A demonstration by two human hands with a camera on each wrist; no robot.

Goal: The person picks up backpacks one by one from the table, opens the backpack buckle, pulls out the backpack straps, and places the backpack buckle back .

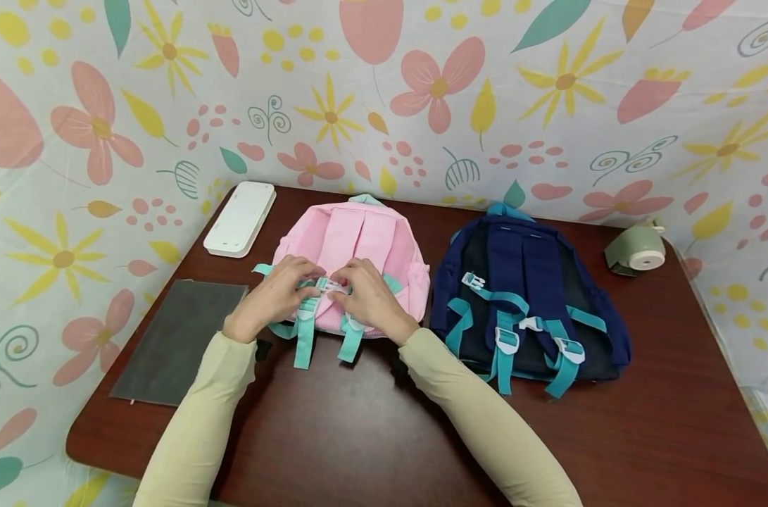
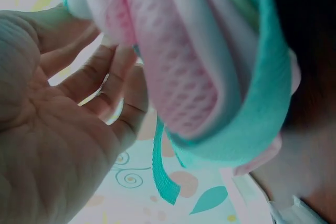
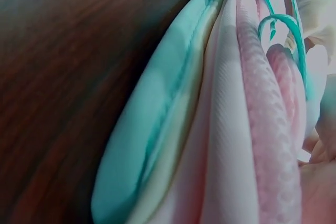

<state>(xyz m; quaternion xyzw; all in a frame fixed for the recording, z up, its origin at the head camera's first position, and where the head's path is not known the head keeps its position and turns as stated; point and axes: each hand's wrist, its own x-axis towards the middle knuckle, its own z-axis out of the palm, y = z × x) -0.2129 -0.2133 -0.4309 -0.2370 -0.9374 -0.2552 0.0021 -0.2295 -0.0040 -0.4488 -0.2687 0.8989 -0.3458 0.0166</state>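
Observation:
A pink backpack (image 1: pixel 341 229) with turquoise straps lies on the table, its shoulder-strap side facing up. Over its lower middle, both hands meet at a white buckle (image 1: pixel 334 286) on the chest strap. The left hand (image 1: pixel 279 292) pinches the buckle's left end between thumb and fingers; the right hand (image 1: pixel 372 296) pinches the right end. Fingers partly hide the buckle, so whether its halves are joined cannot be told. In the left wrist view the palm is beside the pink mesh padding (image 2: pixel 176 72). The right wrist view shows mostly the bag's turquoise side (image 3: pixel 152 93).
To the right lies a navy backpack (image 1: pixel 526 282) with teal straps and white buckles. A green-grey object (image 1: pixel 633 250) stands at the far right. On the left are a white box (image 1: pixel 240 218) and a dark flat sheet (image 1: pixel 177 341). A flowered cloth hangs behind the table (image 1: pixel 358 422).

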